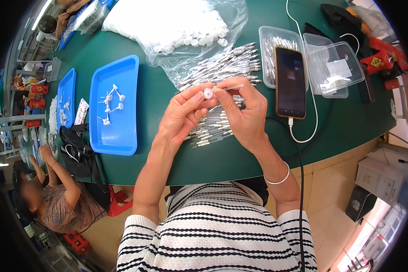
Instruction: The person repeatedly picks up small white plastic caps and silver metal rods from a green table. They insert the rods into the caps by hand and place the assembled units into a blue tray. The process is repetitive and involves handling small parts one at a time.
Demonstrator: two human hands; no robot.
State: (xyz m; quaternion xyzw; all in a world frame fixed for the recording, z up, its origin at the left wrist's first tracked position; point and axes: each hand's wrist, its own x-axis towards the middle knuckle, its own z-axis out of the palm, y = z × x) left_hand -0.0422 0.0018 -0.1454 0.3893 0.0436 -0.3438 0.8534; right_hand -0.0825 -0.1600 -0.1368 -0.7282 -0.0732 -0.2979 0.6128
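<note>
My left hand [183, 111] pinches a small round white cap [208, 93] between thumb and fingertips. Right beside it, my right hand [244, 109] is closed on a thin translucent stick [235, 86] whose free end points to the right. The fingertips of both hands nearly meet at the cap, so whether the stick touches it is hidden. Under and behind the hands lies a big pile of slim white and silver rods [231, 63]. An open clear plastic bag holds a heap of white round caps [195, 41] at the far side.
On the left, a blue tray [136, 109] holds several white assembled pieces; a smaller blue tray [72, 75] stands beyond it. To the right are a clear box [267, 68] of rods, a phone [290, 84] on a white cable, and empty clear containers [356, 75]. Another person [65, 195] sits at left.
</note>
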